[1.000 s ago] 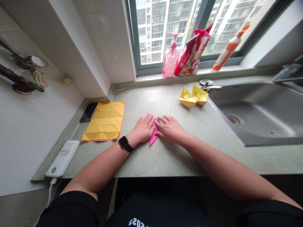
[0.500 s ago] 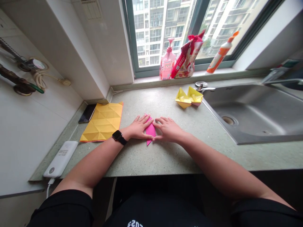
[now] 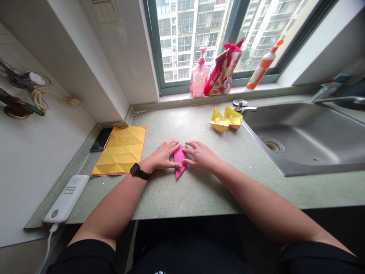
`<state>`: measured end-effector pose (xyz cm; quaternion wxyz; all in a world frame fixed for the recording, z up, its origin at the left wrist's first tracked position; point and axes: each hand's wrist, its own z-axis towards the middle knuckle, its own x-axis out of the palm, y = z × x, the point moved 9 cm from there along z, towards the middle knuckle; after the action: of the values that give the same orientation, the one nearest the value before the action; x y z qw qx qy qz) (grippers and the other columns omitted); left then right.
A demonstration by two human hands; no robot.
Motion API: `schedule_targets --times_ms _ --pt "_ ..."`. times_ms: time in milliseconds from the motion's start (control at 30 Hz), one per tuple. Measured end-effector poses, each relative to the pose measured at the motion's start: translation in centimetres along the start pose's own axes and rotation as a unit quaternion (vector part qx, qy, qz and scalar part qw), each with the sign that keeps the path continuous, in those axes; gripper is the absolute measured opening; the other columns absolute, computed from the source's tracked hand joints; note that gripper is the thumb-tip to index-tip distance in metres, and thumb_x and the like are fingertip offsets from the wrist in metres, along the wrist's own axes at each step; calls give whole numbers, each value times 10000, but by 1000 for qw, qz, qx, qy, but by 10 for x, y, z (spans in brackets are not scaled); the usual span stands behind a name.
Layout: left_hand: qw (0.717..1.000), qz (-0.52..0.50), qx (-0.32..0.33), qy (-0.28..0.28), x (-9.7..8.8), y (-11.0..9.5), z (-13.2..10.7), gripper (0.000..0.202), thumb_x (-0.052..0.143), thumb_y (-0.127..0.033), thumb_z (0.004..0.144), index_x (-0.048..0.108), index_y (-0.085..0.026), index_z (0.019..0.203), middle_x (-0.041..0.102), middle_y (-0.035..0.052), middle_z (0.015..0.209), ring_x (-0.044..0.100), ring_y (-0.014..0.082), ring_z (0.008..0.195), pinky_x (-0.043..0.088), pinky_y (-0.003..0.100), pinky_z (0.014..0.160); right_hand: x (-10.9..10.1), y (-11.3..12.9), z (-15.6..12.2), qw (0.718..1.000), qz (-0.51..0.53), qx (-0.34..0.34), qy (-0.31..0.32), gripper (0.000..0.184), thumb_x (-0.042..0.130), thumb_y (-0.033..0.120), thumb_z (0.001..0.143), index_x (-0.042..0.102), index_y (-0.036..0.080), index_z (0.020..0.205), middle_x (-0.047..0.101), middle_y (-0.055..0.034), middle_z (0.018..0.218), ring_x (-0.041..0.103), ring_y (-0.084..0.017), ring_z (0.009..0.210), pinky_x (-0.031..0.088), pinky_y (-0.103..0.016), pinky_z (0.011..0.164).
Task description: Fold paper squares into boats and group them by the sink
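A folded pink paper with a pointed lower tip lies flat on the speckled green counter. My left hand, a black watch on its wrist, rests on the paper's left edge with fingers stretched out and the thumb pressing near the middle. My right hand lies on the right edge, fingers spread flat, thumb meeting the paper. Neither hand grips anything.
A creased yellow sheet lies to the left, a dark phone behind it and a white power bank near the front edge. Two yellow folded paper shapes sit beside the steel sink. Bottles and a red bag stand on the windowsill.
My hands have drawn slightly apart, so more of the pink paper shows between them. The view has shifted a little; the paper stays flat on the counter.
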<state>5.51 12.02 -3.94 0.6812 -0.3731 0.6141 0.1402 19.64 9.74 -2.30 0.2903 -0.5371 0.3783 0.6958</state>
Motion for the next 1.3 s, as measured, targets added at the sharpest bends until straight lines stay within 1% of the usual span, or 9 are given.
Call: schedule_targets --times_ms 100,200,267,333,433,567,800,1000,1300 --pt "992 -48 -22 -113 -18 7 -3 614 497 -518 1127 487 -192 1647 435 170 1758 390 275 1652 310 490 1364 -7 -6 3 998 39 2 -45 398 679 464 1041 784 235 1349 671 -158 1537 607 -350 1424 473 -554 1222" --pt "967 -66 -64 -236 -40 16 -11 446 449 -326 1133 586 -161 1524 613 173 1579 550 265 1507 429 471 1294 -15 -13 4 991 104 16 -84 420 622 422 1068 728 228 1424 747 -142 1403 688 -310 1303 537 -505 1151" --pt "954 -61 -92 -279 -49 19 -17 364 475 -267 1108 647 -166 1412 688 156 1414 632 276 1371 491 483 1231 -21 -18 2 984 141 32 -104 447 569 433 1091 680 238 1479 785 -116 1317 719 -297 1247 557 -490 1114" --pt "956 -55 -96 -272 -50 16 -18 274 525 -255 1086 699 -186 1286 716 128 1281 676 280 1248 541 481 1156 -26 -21 0 979 162 46 -115 470 539 453 1103 641 251 1515 804 -93 1263 736 -290 1221 561 -480 1098" --pt "971 -54 -56 -224 -44 1 -16 190 587 -281 1071 743 -207 1149 715 96 1152 697 270 1120 576 454 1059 -26 -20 -3 979 169 55 -101 514 576 484 1082 613 243 1534 817 -87 1219 757 -285 1172 573 -453 1062" --pt "980 -50 -11 -193 -38 -19 -14 171 633 -327 1067 761 -228 1122 706 79 1111 700 251 1055 580 419 993 -17 -12 -2 984 164 42 -58 559 627 500 1058 580 258 1559 829 -75 1184 772 -278 1122 584 -429 1019" --pt "978 -60 21 -200 -40 -32 -15 204 680 -335 1053 750 -241 1219 740 88 1210 701 266 1131 562 433 1025 -14 -4 -2 981 184 24 -52 567 661 457 1044 549 271 1568 838 -63 1168 789 -267 1082 593 -426 985" --pt "978 -53 42 -195 -42 -41 -15 220 678 -333 1057 777 -254 1237 767 88 1227 715 262 1136 551 435 1033 -14 -5 -2 978 199 48 -50 531 631 431 1062 557 278 1564 852 -52 1145 800 -269 1086 595 -411 975" --pt "980 -36 45 -192 -45 -44 -15 159 661 -349 1040 762 -226 1034 817 67 1082 705 259 997 509 451 1026 -15 -15 -3 969 230 72 -54 490 619 335 1048 580 305 1536 849 -33 1137 800 -251 1037 608 -413 968"
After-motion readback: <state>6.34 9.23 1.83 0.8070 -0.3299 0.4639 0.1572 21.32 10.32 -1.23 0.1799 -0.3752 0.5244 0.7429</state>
